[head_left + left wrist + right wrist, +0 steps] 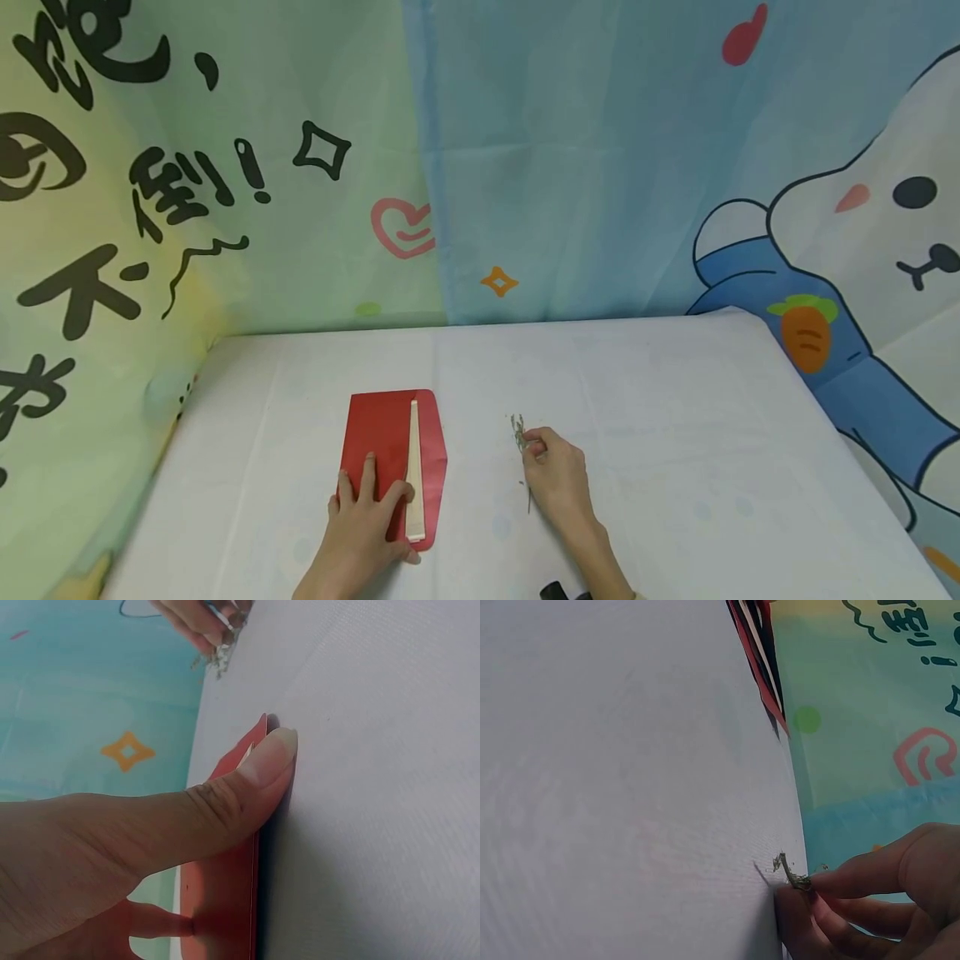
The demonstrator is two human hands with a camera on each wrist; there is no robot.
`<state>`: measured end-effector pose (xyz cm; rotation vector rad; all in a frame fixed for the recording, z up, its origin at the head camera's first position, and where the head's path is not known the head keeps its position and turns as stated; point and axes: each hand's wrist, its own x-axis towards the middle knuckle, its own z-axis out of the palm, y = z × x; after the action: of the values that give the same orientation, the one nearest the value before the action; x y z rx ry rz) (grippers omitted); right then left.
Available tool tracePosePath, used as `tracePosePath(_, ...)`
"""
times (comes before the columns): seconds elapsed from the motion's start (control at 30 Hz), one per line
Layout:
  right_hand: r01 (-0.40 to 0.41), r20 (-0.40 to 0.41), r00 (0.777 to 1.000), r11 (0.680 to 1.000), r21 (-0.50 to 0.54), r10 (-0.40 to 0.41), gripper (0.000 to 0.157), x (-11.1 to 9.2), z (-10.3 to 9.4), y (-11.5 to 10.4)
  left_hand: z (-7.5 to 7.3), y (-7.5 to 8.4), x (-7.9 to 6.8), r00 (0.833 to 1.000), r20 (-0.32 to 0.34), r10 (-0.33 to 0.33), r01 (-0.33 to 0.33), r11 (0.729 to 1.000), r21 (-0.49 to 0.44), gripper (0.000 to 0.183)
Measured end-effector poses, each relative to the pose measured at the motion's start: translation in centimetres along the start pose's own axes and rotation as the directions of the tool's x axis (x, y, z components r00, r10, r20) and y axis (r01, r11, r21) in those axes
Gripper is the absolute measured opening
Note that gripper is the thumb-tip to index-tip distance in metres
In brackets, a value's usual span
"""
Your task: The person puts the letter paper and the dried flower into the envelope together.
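Note:
A red envelope lies on the table with its flap unfolded to the right and a cream strip showing along its mouth. My left hand rests on the envelope with its fingers spread, the index finger reaching the mouth. In the left wrist view the thumb lies against the envelope's edge. To the right, my right hand pinches a small dried sprig between thumb and fingers. Its thin stem points towards me, and part of the sprig is hidden by the fingers.
The white tablecloth spreads around both hands. Behind it hangs a printed curtain, which also runs along the left side. A dark object shows at the bottom edge beside the right forearm. Tiny crumbs lie by the sprig's stem.

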<state>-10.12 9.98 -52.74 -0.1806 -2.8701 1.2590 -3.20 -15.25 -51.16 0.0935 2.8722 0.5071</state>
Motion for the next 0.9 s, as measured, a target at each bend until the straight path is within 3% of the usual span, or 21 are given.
tracePosePath(0.47, 0.018, -0.011, 1.000, 1.000, 0.016, -0.018, 0.018, 0.10, -0.06, -0.34, -0.34, 0.19, 0.03, 0.999, -0.032, 0.031, -0.030, 0.999, 0.033, 0.070)
tracePosePath(0.9, -0.002, 0.120, 0.993, 0.985, 0.173, -0.019, 0.020, -0.58, 0.59, -1.03, -0.09, 0.12, 0.12, 1.000, 0.006, 0.000, 0.000, 1.000, 0.019, 0.070)
